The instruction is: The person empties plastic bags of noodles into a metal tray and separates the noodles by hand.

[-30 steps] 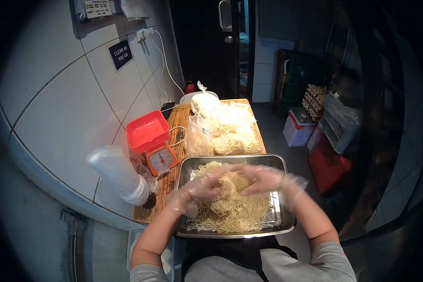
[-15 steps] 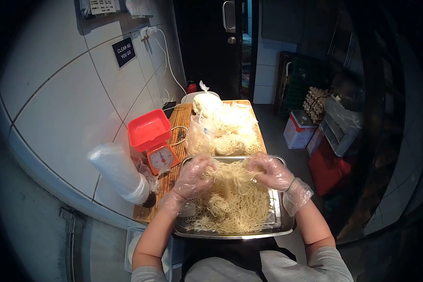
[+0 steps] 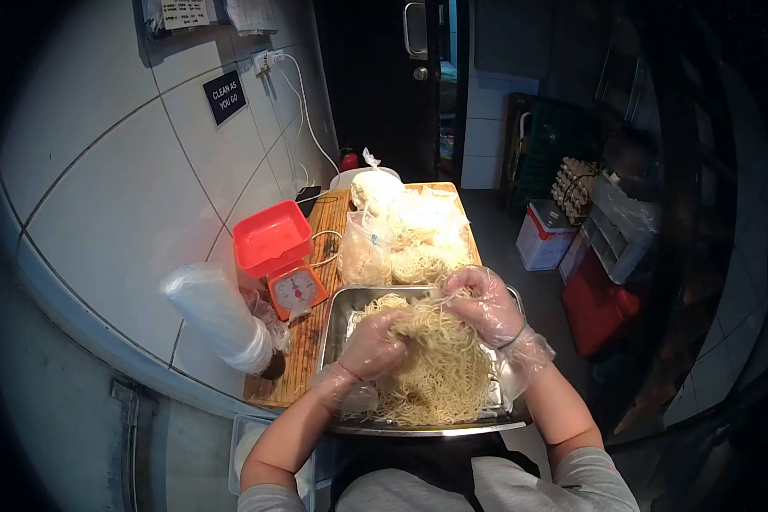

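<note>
We hold a tuft of noodles (image 3: pixel 439 371) between our gloved hands, over the metal tray (image 3: pixel 336 328) where the other strands lie heaped. Our left hand (image 3: pixel 375 346) has its fingers curled in on the clump, tips partly hidden; our right hand (image 3: pixel 485 309), a little higher, pinches strands between thumb and fingers. To loosen them well, we probably want light, short outward pulls, low over the tray so nothing drops past the rim, and no hard squeezing, since such thin strands could snap. Just beyond the tray, a clear bag (image 3: pixel 429 263) holds more noodles; the upright bag (image 3: pixel 366 252) beside it holds something pale we cannot make out, and a knotted bag (image 3: pixel 375 189) bulges behind
</note>
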### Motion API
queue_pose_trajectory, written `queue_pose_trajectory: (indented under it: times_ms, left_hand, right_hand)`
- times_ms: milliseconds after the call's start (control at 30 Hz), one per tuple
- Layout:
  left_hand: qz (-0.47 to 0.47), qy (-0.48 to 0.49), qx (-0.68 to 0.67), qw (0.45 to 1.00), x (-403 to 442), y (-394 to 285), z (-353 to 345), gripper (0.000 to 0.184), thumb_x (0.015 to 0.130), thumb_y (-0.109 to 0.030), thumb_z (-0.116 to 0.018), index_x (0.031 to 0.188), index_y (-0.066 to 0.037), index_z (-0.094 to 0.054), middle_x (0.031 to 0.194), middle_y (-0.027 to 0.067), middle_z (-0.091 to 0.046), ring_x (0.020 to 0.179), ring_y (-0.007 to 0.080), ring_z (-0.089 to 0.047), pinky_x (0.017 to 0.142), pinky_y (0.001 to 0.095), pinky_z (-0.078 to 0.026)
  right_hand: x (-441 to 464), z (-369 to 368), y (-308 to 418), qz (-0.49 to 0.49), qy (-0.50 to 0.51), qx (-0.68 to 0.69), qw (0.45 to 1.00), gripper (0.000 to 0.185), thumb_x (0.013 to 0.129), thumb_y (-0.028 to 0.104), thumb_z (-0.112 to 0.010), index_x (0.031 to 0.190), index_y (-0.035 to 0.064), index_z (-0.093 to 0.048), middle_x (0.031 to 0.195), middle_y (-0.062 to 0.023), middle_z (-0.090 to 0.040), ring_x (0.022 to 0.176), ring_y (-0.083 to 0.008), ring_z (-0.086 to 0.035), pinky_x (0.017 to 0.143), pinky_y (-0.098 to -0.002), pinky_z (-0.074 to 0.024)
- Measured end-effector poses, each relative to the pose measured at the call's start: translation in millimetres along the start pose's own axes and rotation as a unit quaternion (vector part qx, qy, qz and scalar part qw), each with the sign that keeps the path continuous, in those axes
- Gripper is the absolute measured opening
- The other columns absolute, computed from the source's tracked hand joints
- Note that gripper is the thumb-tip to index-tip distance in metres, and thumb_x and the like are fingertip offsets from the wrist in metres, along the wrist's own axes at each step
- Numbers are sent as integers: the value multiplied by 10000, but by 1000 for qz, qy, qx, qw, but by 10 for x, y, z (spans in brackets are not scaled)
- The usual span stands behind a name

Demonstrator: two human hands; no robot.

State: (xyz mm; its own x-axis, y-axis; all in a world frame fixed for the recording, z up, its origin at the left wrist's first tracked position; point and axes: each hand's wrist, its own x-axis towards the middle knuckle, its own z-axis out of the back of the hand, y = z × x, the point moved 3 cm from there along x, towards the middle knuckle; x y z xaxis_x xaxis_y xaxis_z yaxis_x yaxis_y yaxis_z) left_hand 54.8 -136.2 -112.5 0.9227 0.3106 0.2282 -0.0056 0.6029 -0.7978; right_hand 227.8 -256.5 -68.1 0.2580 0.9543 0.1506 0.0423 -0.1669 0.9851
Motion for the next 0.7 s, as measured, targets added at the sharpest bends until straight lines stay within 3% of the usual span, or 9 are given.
queue_pose_trajectory:
  times_ms: [133, 200, 300, 333, 433, 467, 533, 600, 700]
  left_hand:
    - [14, -91, -274, 957, -43, -73, -24, 507, 822, -243, -774, 1250, -33, -601, 1206, 98, -635, 1118, 208, -601, 971, 351, -472]
    - [7, -97, -256, 962, -27, -82, -70, 492, 801, -209, -778, 1227, -31, -605, 1211, 64, -610, 1117, 174, -576, 984, 337, -452]
    - [31, -81, -221, 971, -43, -26, -41, 471, 809, -167, -777, 1224, -21, -612, 1185, 59, -623, 1101, 152, -575, 981, 316, -454]
    - [47, -70, -209, 974, -70, 6, -22, 463, 817, -154, -775, 1229, -16, -614, 1170, 65, -636, 1093, 149, -581, 976, 308, -460]
    - [35, -67, -200, 977, -163, 57, 67, 481, 773, -170, -807, 1193, -28, -622, 1208, 59, -616, 1134, 181, -568, 1004, 334, -436]
    - [39, -67, -140, 987, -200, 139, 141, 488, 768, -169, -816, 1195, -32, -623, 1209, 58, -619, 1131, 180, -570, 999, 336, -441]
    - [46, -69, -17, 996, -245, 348, 289, 502, 758, -167, -832, 1197, -39, -625, 1209, 57, -624, 1125, 178, -575, 990, 341, -450]
    - [72, -60, -68, 993, -256, 374, 276, 539, 767, -157, -829, 1242, -45, -599, 1213, 53, -622, 1105, 173, -581, 975, 343, -464]
    - [51, -75, -166, 982, -143, 140, 78, 577, 794, -139, -806, 1307, -49, -558, 1209, 50, -623, 1078, 167, -591, 957, 343, -481]
  right_hand:
    - [-20, -187, -135, -3, 43, -237, 970, 375, 828, 31, -695, 1186, 37, -584, 1183, -79, -626, 1106, -161, -591, 942, -312, -497]
    - [-53, -355, -307, 15, 32, -357, 934, 418, 833, 75, -729, 1223, 40, -581, 1252, -113, -616, 1181, -172, -564, 994, -329, -475]
    - [-10, -274, -564, 56, 57, -199, 977, 375, 800, 103, -765, 1146, 57, -625, 1149, -105, -651, 1107, -155, -593, 949, -315, -489]
    - [-34, -285, -282, -11, 33, -280, 959, 267, 785, 60, -693, 1049, 34, -657, 996, -124, -691, 1001, -202, -652, 894, -339, -513]
    - [-86, -167, 80, -50, -16, -294, 954, 197, 787, 48, -627, 983, 36, -647, 911, -90, -667, 866, -163, -633, 794, -314, -512]
    - [-81, -66, 70, -2, -40, -310, 950, 140, 800, 66, -593, 929, 42, -643, 870, -73, -644, 818, -138, -607, 767, -304, -501]
    - [-16, 292, -197, 2, -52, -209, 977, 126, 796, 47, -590, 908, 47, -647, 870, -68, -649, 819, -129, -606, 760, -300, -503]
    - [-39, 361, -206, -55, -73, -54, 994, 130, 796, -6, -562, 863, 61, -650, 901, -41, -655, 848, -102, -591, 724, -290, -501]
    - [-11, 236, -501, 31, -118, -188, 975, 170, 799, -35, -557, 898, 73, -644, 986, -30, -647, 893, -111, -591, 758, -291, -508]
